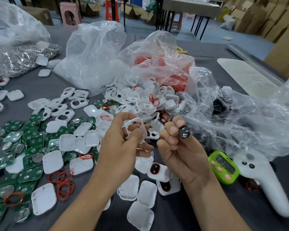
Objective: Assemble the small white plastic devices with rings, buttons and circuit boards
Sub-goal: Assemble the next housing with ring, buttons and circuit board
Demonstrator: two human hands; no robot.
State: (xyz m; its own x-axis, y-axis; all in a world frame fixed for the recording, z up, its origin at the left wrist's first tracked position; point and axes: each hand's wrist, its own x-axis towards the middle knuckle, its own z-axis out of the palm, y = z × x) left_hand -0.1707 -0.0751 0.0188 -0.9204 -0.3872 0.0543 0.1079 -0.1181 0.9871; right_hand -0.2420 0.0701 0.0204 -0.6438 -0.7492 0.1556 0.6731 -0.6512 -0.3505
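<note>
My left hand (122, 147) holds a white plastic front shell (137, 129) with a red ring seated in its opening, raised above the table. My right hand (178, 147) pinches a small black button pad (184, 133) between thumb and fingertips, just right of the shell and apart from it. Below my hands lie white back covers (53, 161), loose red rings (62, 180) and two shells with rings and black buttons fitted (158, 170). Green circuit boards (30, 140) with coin cells cover the left of the grey table.
A heap of white shells (145, 100) spills from clear plastic bags (97, 54); one bag holds red rings (173, 72), another black buttons (222, 104). A green timer (223, 167) and a white controller (264, 180) lie at the right. A bag of metal clips (27, 55) sits far left.
</note>
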